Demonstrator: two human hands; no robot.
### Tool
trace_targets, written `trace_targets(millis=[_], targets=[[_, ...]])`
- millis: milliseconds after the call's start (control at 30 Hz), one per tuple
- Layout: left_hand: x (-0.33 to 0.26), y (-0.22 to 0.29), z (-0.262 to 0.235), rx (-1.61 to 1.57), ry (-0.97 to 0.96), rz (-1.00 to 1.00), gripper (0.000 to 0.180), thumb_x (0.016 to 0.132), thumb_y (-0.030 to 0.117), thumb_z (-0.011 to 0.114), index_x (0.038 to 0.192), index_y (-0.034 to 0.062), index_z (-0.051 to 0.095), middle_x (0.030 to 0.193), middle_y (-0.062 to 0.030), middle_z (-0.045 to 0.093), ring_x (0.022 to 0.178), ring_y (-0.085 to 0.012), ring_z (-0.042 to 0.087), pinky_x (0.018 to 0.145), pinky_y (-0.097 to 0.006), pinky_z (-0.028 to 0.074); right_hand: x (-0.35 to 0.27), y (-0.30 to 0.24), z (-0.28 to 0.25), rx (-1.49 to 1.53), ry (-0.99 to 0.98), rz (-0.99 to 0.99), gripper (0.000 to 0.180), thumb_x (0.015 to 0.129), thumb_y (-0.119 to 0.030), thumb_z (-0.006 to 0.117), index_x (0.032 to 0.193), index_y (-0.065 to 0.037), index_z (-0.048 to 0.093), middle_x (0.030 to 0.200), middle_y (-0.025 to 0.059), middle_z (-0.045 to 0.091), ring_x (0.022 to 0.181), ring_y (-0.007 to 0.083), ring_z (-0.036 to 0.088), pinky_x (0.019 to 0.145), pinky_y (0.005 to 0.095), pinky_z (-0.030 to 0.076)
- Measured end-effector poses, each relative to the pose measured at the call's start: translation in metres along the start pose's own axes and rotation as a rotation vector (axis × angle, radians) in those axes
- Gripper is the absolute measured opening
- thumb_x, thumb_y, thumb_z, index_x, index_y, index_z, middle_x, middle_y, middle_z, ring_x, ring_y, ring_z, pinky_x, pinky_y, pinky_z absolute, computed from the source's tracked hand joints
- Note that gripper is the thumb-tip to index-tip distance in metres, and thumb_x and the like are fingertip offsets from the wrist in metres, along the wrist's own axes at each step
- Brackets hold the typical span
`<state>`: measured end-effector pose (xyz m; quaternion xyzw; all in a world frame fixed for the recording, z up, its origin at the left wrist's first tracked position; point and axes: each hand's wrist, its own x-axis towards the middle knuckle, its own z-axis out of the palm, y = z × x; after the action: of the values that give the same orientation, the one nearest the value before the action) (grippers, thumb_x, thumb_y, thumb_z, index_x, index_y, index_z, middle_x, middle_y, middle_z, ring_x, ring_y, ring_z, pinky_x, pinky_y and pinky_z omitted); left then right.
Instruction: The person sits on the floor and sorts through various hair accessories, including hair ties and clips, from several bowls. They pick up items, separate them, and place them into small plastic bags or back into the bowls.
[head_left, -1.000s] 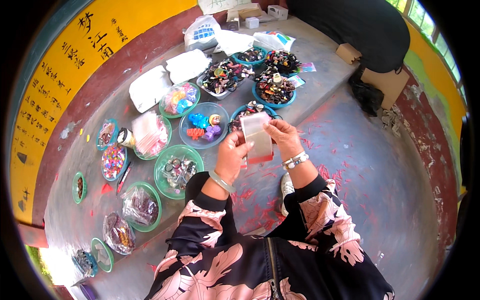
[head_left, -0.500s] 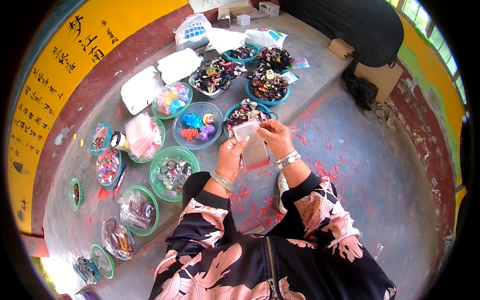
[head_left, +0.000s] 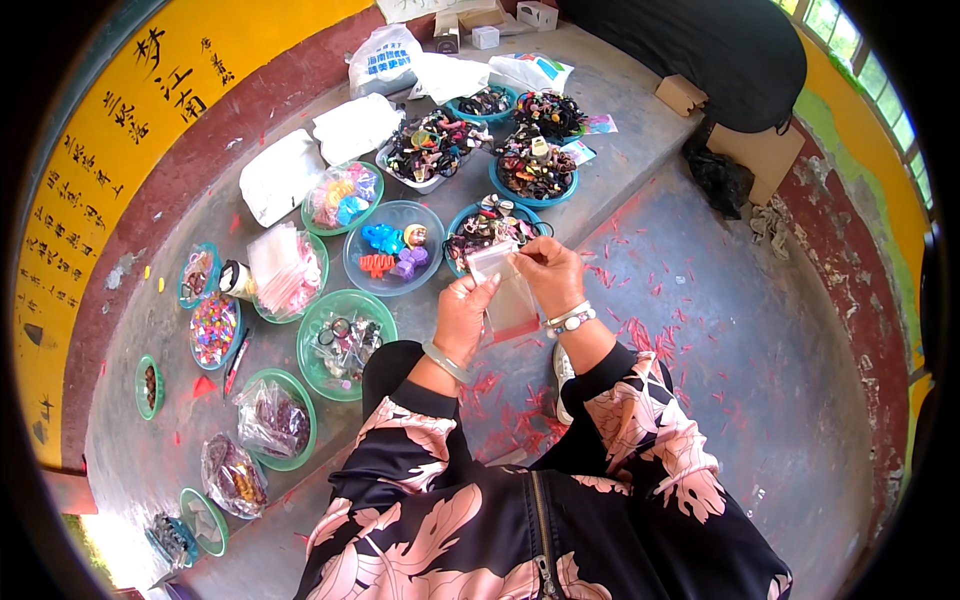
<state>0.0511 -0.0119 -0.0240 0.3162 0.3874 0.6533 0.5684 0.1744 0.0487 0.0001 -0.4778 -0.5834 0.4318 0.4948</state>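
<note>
The left hand (head_left: 462, 318) has its fingers (head_left: 484, 289) closed in a pinch, thumb uppermost, on the left edge of a clear plastic bag (head_left: 514, 308). The right hand (head_left: 553, 278) is likewise closed, thumb and forefinger together on the bag's upper right part, with the other fingers curled beneath or behind; how they bear on the bag cannot be told. Between the two hands the bag hangs flat and slightly tilted, its far end whitish, its near end red and lying below the fingertips of both hands. Whether anything is inside cannot be made out.

In this view, the bag's far end just overlaps a blue bowl (head_left: 461, 213) of dark hair accessories, which sits on the grey surface (head_left: 630, 165) just beyond the hands. Left of that bowl stands a clear bowl (head_left: 402, 287) with blue, red and purple pieces, and nearer the person a green bowl (head_left: 308, 374) holds small items in clear wrapping. Farther left, a stack of flat pinkish clear bags (head_left: 282, 262) lies in another green bowl. Red scraps (head_left: 640, 337) are strewn over the floor (head_left: 740, 345) to the right, below the hands
</note>
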Motion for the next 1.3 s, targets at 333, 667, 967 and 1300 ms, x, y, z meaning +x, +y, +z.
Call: trace_targets(millis=[333,667,967,1300], targets=[[0.0,0.0,-0.001,-0.151,-0.044,-0.088,0.02,0.085,0.014,0.057,0.098,-0.0019,0.058,0.092,-0.0065,0.062,0.08,-0.0121,0.059,0.073,-0.026,0.047,-0.007,-0.028,-0.005,-0.842,0.105,-0.712,0.015,0.07,-0.021,0.064,0.067,-0.01,0.055,0.064,0.0045,0.055,0.063,0.0261,0.057,0.055,0.0383,0.045],[-0.001,0.001,0.0,-0.135,-0.04,-0.077,0.02,0.085,0.013,0.056,0.097,-0.0017,0.058,0.09,-0.0064,0.062,0.078,-0.0118,0.058,0.072,-0.026,0.046,-0.004,-0.023,-0.007,-0.483,-0.036,-0.232,0.016,0.067,-0.021,0.069,0.072,-0.008,0.06,0.071,0.0069,0.06,0.065,0.025,0.059,0.058,0.0345,0.047],[-0.002,0.001,0.001,-0.074,-0.055,-0.079,0.02,0.085,0.013,0.057,0.099,-0.0009,0.059,0.091,-0.0057,0.062,0.081,-0.0115,0.058,0.074,-0.025,0.045,0.003,-0.016,-0.014,-0.372,-0.079,-0.158,0.016,0.066,-0.018,0.07,0.073,-0.005,0.063,0.067,0.008,0.06,0.061,0.0237,0.059,0.057,0.0329,0.047],[0.004,0.001,-0.004,-0.328,-0.036,-0.232,0.023,0.087,0.014,0.053,0.105,-0.0009,0.055,0.095,-0.0067,0.061,0.083,-0.0147,0.059,0.077,-0.028,0.047,-0.009,-0.042,-0.012,-0.867,0.07,-0.862,0.009,0.064,-0.017,0.068,0.064,-0.012,0.061,0.062,0.0012,0.056,0.061,0.0206,0.055,0.057,0.0297,0.042]])
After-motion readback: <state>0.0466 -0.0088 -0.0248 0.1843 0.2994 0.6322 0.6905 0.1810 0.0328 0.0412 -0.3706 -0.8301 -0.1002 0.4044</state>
